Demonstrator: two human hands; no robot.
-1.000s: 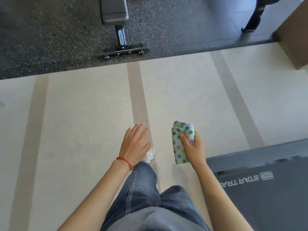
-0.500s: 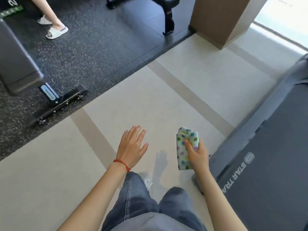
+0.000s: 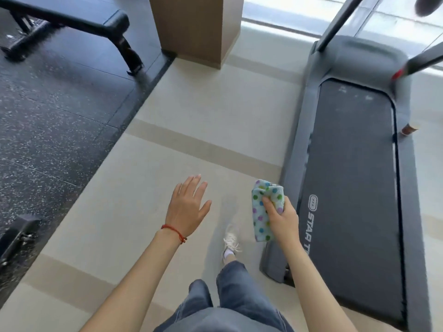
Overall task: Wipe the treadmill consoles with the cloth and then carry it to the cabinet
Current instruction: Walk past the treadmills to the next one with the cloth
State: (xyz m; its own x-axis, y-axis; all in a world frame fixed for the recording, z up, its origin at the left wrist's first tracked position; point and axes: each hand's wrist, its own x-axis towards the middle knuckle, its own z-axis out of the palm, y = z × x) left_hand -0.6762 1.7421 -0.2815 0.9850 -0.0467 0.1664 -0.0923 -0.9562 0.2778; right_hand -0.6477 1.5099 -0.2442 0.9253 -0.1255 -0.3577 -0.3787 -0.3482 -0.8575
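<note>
One folded dotted cloth sits bunched in my right hand, fingers curled tight around it so it travels compactly, just beside the treadmill deck. My left hand hangs empty, fingers straight and slightly spread, probably for balance as I walk.

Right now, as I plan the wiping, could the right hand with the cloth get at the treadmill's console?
Probably not yet. The right hand grips the cloth low beside the treadmill's rear end; the console is out of view beyond its uprights. The floor alongside looks free for walking forward.
</note>
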